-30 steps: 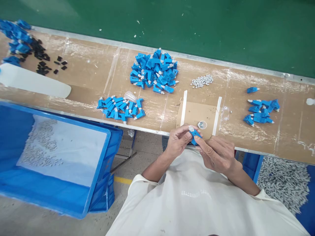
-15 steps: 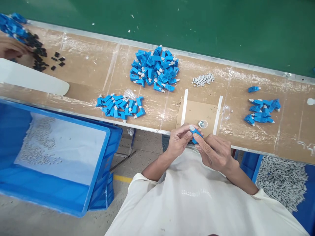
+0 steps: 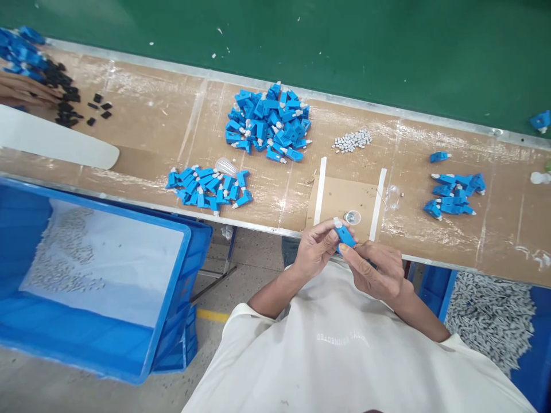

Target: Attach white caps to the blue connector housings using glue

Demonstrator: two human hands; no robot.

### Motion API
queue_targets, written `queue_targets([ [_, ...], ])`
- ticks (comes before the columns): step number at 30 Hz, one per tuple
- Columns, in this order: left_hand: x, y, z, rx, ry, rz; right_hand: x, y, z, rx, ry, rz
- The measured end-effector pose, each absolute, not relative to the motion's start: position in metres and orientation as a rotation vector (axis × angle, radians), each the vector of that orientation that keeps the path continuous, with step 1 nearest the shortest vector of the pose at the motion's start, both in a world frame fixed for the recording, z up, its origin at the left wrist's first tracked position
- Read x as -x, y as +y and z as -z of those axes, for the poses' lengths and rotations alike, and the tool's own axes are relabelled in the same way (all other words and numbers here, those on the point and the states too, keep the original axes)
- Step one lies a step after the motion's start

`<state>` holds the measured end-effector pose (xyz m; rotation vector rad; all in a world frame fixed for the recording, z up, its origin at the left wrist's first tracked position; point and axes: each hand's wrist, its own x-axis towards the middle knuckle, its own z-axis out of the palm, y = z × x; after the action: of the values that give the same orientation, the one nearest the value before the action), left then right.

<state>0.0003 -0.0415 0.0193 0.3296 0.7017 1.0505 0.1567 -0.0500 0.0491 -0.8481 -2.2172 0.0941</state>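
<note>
Between both hands, at the front edge of the bench, is a blue plastic block with a pale tip pointing up and left. My left hand pinches it from the left side. My right hand grips its lower end between thumb and fingers. Just beyond the fingers stands a small round clear cup on a cardboard sheet between two white tape strips. Small pale grey pieces lie in a heap farther back.
Blue blocks lie in a large heap, a smaller heap and a right-hand group. A co-worker's hand is by black pieces. Blue crates stand below left; a bin of grey parts below right.
The blue block has turned in my fingers, showing more of its broad face. The co-worker's hand at the left has shifted. A blue block has come into view at the far right edge.
</note>
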Motion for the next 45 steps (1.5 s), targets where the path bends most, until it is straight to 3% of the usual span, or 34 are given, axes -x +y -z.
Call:
queue_targets([
  [27,0.007,-0.047,0.003,-0.688,0.729,-1.206,-0.149,-0.047,-0.051,0.946,-2.324,-0.012],
  [45,0.001,-0.044,-0.004,-0.573,0.786,-1.169,-0.151,-0.049,-0.04,0.947,-2.262,-0.091],
])
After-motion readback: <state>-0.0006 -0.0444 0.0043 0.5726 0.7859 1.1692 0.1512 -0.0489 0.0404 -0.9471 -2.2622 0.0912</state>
